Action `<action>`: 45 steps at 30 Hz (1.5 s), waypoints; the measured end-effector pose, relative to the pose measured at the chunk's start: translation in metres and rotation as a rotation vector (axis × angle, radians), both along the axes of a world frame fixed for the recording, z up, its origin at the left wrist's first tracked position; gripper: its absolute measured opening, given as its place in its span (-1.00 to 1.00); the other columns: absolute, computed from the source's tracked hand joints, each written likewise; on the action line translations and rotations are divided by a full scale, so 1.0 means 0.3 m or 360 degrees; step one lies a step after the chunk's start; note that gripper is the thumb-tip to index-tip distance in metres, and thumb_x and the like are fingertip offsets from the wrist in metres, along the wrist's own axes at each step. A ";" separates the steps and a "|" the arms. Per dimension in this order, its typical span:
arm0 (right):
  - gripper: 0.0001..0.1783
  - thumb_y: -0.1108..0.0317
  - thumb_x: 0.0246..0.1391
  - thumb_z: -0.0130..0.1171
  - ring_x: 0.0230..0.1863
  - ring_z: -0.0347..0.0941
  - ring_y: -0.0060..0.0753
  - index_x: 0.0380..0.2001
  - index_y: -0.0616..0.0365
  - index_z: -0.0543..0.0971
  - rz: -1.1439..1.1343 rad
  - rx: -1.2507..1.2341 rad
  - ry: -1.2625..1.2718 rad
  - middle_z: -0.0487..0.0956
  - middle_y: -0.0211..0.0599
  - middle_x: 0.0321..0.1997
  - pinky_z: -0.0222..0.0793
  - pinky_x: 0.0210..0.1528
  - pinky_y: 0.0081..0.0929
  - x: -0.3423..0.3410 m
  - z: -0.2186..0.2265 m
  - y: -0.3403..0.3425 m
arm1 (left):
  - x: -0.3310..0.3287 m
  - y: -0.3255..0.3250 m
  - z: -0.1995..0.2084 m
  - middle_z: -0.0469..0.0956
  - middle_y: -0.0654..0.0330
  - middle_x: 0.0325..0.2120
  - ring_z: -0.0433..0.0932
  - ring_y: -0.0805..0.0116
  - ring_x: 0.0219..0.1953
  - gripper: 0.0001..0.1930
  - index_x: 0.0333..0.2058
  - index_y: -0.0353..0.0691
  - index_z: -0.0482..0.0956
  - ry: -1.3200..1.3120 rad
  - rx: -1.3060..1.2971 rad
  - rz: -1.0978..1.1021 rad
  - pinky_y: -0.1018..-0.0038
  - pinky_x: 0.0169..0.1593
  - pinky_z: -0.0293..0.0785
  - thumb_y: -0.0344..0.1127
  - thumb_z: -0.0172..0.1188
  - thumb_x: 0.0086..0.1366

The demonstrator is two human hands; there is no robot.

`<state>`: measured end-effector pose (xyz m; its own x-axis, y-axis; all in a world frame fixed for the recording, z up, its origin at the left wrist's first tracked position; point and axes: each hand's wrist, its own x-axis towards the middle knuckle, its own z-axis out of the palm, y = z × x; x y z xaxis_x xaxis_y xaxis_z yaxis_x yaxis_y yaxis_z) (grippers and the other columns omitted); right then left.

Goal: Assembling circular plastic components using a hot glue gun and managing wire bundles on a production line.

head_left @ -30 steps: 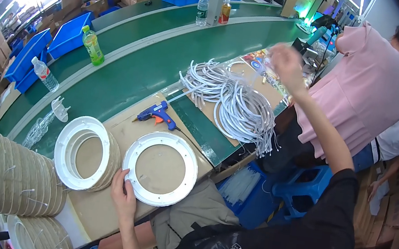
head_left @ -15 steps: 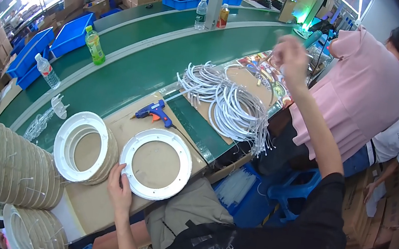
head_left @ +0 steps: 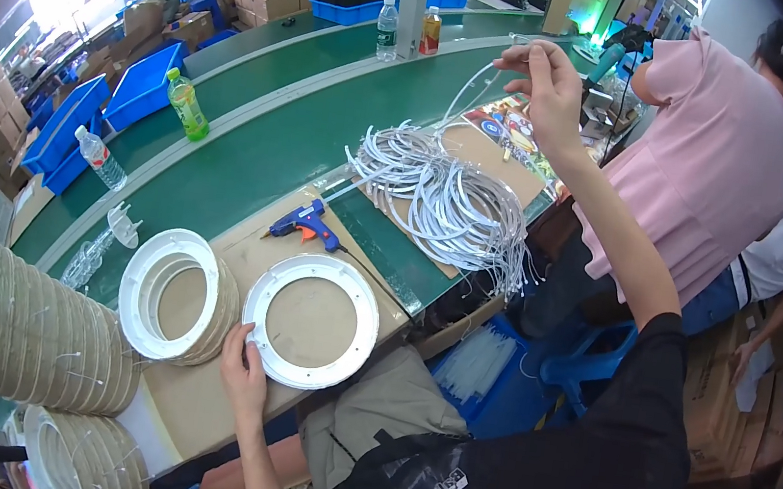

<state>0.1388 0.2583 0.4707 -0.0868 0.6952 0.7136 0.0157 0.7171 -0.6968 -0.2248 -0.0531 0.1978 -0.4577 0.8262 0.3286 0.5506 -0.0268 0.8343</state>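
Observation:
My left hand (head_left: 244, 375) holds the left edge of a flat white ring (head_left: 358, 334), its fingertips on the rim. The ring lies on a brown board (head_left: 192, 406). My right hand (head_left: 548, 92) is raised over the bench, thumb and fingers pinching the end of a thin, whitish flexible strip (head_left: 460, 98). That strip hangs down toward a heap of similar coiled strips with wire ends (head_left: 456, 204), which lies on cardboard. Left of the ring stands a stack of white rings (head_left: 133, 295). Behind the ring lies a blue glue gun (head_left: 307, 224) with an orange trigger.
Tall stacks of ribbed beige cylinders (head_left: 37, 307) stand at the left. Bottles, among them a green one (head_left: 188, 106), line the green conveyor (head_left: 266, 149). A person in pink (head_left: 695, 156) works at the right. A blue bin of translucent sticks (head_left: 475, 362) sits below the bench.
My right hand has drawn back slightly to the left, and the strip in it now stretches down to the heap. My left hand stays at the ring; the whole view has shifted a little.

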 end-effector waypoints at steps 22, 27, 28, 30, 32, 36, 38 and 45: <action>-0.57 0.11 0.31 -0.01 -0.64 0.36 -0.43 -0.58 0.13 0.30 0.1671 -0.0599 -0.0280 0.37 -0.33 -0.68 0.33 -0.54 -0.49 -0.309 -0.009 -0.540 | 0.184 0.124 0.670 0.67 0.12 -0.36 0.42 0.63 -0.60 -0.51 0.10 -0.47 0.46 -0.1030 -0.0382 -0.1610 0.69 -0.54 0.29 -0.13 -0.12 0.49; -0.39 -0.06 0.27 0.07 -0.48 0.41 -0.42 -0.75 0.04 0.20 0.1862 -0.0699 -0.0061 0.39 -0.30 -0.50 0.36 -0.45 -0.50 -0.317 -0.154 -0.431 | 0.187 0.038 0.637 0.52 0.25 -0.64 0.39 0.64 -0.66 -0.40 -0.07 -0.55 0.54 -0.1005 -0.0247 -0.1572 0.66 -0.56 0.26 0.04 0.18 0.33; -0.37 -0.11 0.24 0.10 -0.37 0.47 -0.38 -0.75 0.03 0.22 0.1909 -0.0788 -0.0061 0.39 -0.24 -0.33 0.42 -0.42 -0.49 -0.306 -0.182 -0.406 | 0.202 0.033 0.647 0.43 0.37 -0.67 0.33 0.67 -0.64 -0.47 -0.11 -0.50 0.57 -0.0933 -0.0249 -0.1338 0.65 -0.53 0.22 -0.05 0.32 0.21; -0.38 -0.11 0.24 0.10 -0.33 0.50 -0.34 -0.74 0.03 0.23 0.1788 -0.0914 -0.0007 0.39 -0.20 -0.25 0.46 -0.38 -0.46 -0.301 -0.222 -0.392 | 0.192 0.034 0.662 0.41 0.40 -0.67 0.30 0.67 -0.63 -0.52 -0.10 -0.46 0.58 -0.0675 -0.0291 -0.1186 0.64 -0.52 0.20 -0.12 0.33 0.18; -0.55 -0.07 0.23 0.11 -0.12 0.57 -0.15 -0.51 0.08 0.45 0.1837 -0.1129 0.0097 0.41 0.01 0.06 0.57 -0.18 -0.33 -0.277 -0.301 -0.343 | 0.207 0.027 0.685 0.40 0.39 -0.67 0.23 0.63 -0.66 -0.66 -0.07 -0.34 0.61 -0.0192 -0.0312 -0.0882 0.61 -0.53 0.17 -0.36 0.28 0.16; -0.37 0.06 0.25 0.06 0.20 0.44 0.07 0.30 0.07 0.25 0.2154 -0.1799 0.0607 0.31 0.21 0.33 0.44 0.15 -0.14 -0.308 -0.494 -0.371 | 0.189 0.017 0.684 0.59 0.13 -0.55 0.58 0.20 -0.56 -0.75 -0.12 -0.30 0.62 0.0348 -0.0189 -0.0629 0.39 -0.44 0.46 -0.55 0.22 0.19; -0.30 0.01 0.25 0.05 0.20 0.43 0.10 0.35 0.07 0.19 0.2167 -0.1939 0.0634 0.34 0.21 0.31 0.41 0.18 -0.10 -0.302 -0.560 -0.413 | 0.174 0.007 0.686 0.58 0.12 -0.55 0.58 0.22 -0.56 -0.76 -0.13 -0.31 0.63 0.0308 -0.0233 -0.0630 0.40 -0.44 0.45 -0.56 0.20 0.20; 0.12 -0.35 0.08 0.16 0.17 0.47 0.01 0.37 0.36 0.09 0.2442 -0.2069 0.0337 0.53 0.12 0.11 0.38 0.20 -0.13 -0.266 -0.542 -0.496 | 0.122 0.030 0.589 0.48 0.14 -0.56 0.50 0.38 -0.54 -0.79 -0.19 -0.33 0.66 0.0072 -0.0312 -0.0502 0.50 -0.47 0.36 -0.57 0.13 0.24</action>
